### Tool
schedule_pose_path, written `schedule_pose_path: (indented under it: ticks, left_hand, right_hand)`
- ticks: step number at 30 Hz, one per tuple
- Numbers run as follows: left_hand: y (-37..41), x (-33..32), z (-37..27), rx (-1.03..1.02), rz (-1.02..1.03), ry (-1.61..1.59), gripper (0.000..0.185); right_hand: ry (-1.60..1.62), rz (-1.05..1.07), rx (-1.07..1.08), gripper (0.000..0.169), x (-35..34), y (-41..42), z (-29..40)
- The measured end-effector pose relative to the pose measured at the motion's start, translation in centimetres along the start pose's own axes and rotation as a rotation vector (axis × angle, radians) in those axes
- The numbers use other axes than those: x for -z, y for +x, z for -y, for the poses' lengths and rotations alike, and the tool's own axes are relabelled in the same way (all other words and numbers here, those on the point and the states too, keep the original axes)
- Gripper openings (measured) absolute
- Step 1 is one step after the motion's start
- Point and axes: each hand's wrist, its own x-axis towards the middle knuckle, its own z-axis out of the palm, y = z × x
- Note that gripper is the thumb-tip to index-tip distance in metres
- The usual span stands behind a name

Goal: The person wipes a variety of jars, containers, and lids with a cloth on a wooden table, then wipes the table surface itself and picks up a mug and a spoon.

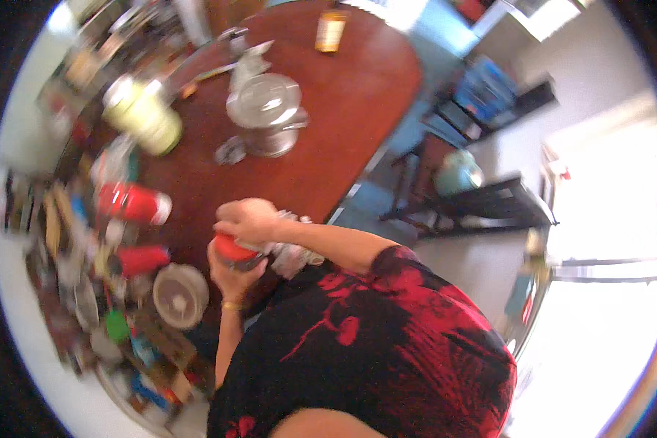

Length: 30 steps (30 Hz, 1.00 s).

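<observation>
In my left hand [235, 278] is a small round container with a red lid [234, 249], gripped around its side. Its lower part looks dark, but blur hides the detail. My right hand [249, 219] lies over the top of the lid, its fingers bent toward the left. Something pale shows under the right palm; I cannot tell what it is, or whether the fingers grip the lid. Crumpled clear plastic [289, 257] sits by my right forearm, close to my body. Both hands are over the near edge of a reddish-brown table [328, 137].
Beyond my hands stands a clear lidded vessel [268, 120]. A yellow-green jar [145, 117], red bottle [134, 202] and round white-rimmed lid [180, 295] are leftward among clutter. An amber bottle [330, 33] stands at the far end. Dark chairs [487, 205] are to the right.
</observation>
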Motion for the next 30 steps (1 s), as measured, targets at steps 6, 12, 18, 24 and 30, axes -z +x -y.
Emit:
schedule_pose_path:
  ticks: [6, 12, 18, 24, 30]
  left_hand:
    - [3.4, 0.2, -4.3, -0.054, 0.218, -0.283, 0.113]
    - [5.5, -0.9, -1.1, 0.039, 0.584, -0.741, 0.119]
    - [6.1, -2.3, -6.3, -0.19, 0.89, -0.754, 0.097]
    - [5.0, -1.8, -7.7, -0.166, 0.903, -0.69, 0.09]
    - [5.3, -3.4, -13.4, -0.246, 0.764, -0.7, 0.083]
  right_hand:
    - [0.238, -0.154, -0.04, 0.033, 6.7, -1.3, -0.7]
    - [0.007, -0.522, 0.66, 0.028, 9.1, -7.6, 2.3]
    - [-0.049, -0.616, 0.937, 0.037, 9.7, -16.2, 4.8]
    - [-0.451, -0.895, 0.742, 0.023, 8.3, -16.3, 4.1]
    - [-0.727, -1.06, 0.202, 0.009, 12.2, -17.6, 1.7]
